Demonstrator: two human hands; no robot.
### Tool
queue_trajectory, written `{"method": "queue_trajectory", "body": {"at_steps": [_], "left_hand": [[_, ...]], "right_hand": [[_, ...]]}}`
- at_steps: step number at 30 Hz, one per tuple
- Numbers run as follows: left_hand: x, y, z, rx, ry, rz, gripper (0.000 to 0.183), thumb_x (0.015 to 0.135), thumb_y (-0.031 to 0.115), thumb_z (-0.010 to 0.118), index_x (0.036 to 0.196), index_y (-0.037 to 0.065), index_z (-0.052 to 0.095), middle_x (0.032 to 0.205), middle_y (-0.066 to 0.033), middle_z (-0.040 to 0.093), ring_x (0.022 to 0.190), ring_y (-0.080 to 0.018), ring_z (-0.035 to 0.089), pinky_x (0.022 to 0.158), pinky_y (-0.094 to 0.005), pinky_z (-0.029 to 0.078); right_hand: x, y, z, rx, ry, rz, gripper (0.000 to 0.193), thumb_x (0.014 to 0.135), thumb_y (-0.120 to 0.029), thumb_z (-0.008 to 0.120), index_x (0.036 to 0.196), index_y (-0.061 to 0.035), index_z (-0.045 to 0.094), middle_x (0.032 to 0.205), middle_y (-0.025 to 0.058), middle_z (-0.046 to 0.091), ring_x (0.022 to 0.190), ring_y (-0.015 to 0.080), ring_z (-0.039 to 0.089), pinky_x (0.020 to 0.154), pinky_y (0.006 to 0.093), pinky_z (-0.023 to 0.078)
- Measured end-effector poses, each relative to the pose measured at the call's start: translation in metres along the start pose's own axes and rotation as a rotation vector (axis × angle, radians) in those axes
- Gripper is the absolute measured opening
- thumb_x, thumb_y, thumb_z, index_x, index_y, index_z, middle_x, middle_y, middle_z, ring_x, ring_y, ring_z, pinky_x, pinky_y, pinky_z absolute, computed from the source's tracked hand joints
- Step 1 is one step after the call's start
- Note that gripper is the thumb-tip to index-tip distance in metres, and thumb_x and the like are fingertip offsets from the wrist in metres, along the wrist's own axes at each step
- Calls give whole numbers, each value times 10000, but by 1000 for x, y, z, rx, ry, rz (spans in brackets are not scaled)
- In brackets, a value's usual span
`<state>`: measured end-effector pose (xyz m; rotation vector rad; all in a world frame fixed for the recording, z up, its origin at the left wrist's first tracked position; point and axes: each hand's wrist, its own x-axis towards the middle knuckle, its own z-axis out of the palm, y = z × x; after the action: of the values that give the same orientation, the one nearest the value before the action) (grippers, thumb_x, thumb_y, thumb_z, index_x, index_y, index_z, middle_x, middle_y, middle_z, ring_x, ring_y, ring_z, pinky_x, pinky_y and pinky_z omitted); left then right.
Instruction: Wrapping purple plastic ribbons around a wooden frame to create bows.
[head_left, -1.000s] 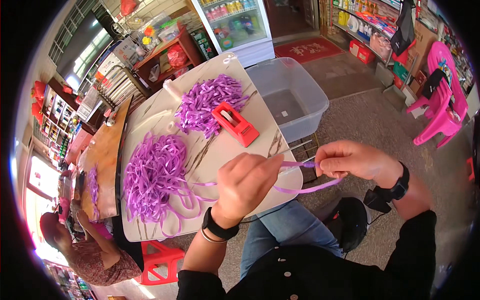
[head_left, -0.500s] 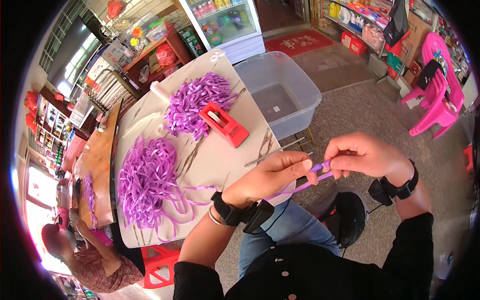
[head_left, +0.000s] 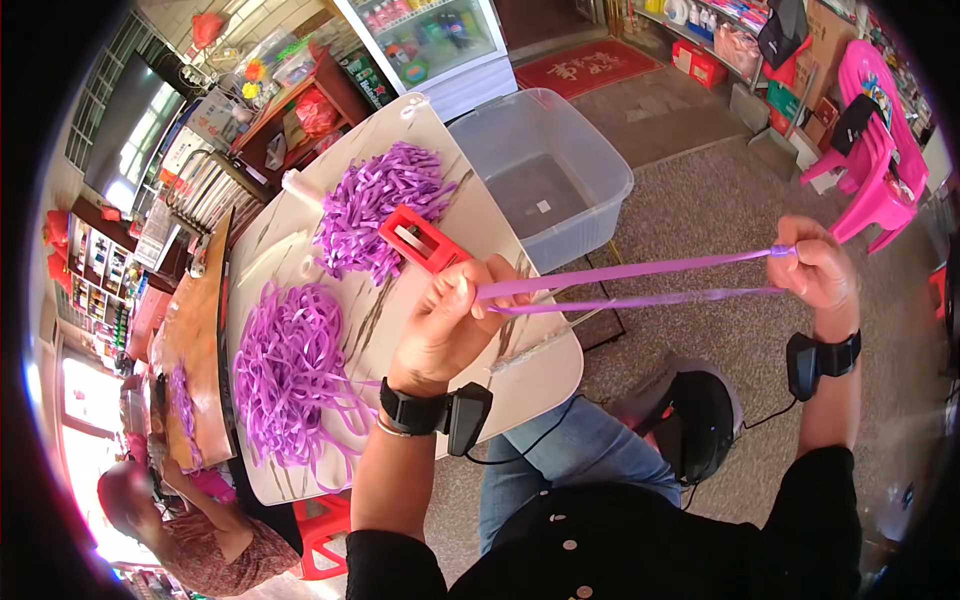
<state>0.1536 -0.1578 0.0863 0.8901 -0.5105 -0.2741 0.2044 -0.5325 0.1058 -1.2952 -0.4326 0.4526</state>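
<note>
A purple ribbon [head_left: 630, 273] stretches taut between my hands in two roughly level strands. My left hand [head_left: 452, 312] is closed on its left end, above the table's right part. Out over the floor, my right hand [head_left: 815, 267] pinches the other end, where a small bunched knot shows at the fingertips. On the marble-patterned table [head_left: 400, 350] lies a loose heap of long purple ribbon [head_left: 295, 375]. Farther back is a pile of short folded purple ribbon pieces [head_left: 385, 205]. A red tape dispenser [head_left: 425, 240] sits against that pile, just beyond my left hand.
A clear plastic tub [head_left: 545, 190] stands past the table's right edge. A black bag-like object [head_left: 690, 430] is on the floor by my knee. A pink chair [head_left: 870, 150] stands far right. At lower left another person [head_left: 205, 520] sits at a wooden table [head_left: 195, 350].
My hands were close together at the knot. They have moved apart, left hand leftward over the table and right hand to the right and up, pulling the ribbon out straight.
</note>
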Motion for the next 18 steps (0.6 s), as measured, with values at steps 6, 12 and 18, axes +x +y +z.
{"method": "queue_trajectory", "body": {"at_steps": [6, 12, 18], "left_hand": [[2, -17, 3, -149, 69, 112, 232, 842, 302, 541, 727, 105, 505, 871, -59, 476, 941, -210, 452, 884, -381, 335], [6, -35, 0, -355, 82, 223, 89, 830, 237, 572, 856, 152, 561, 889, -3, 497, 948, -198, 454, 944, -404, 330], [15, -40, 4, -467, 155, 303, 91, 842, 224, 560, 891, 149, 550, 847, 7, 508, 897, -173, 464, 919, -379, 360]], "right_hand": [[2, 31, -2, 123, 91, 39, 96, 745, -105, 442, 670, -44, 449, 438, 15, 411, 377, 104, 373, 386, 237, 265], [3, 46, 8, 151, 106, 194, 112, 726, -119, 463, 650, -36, 469, 439, 9, 411, 382, 91, 375, 394, 222, 269], [-2, 58, 22, 84, -34, 420, 132, 713, -122, 493, 680, 0, 533, 438, 17, 428, 351, 86, 353, 383, 211, 258]]}}
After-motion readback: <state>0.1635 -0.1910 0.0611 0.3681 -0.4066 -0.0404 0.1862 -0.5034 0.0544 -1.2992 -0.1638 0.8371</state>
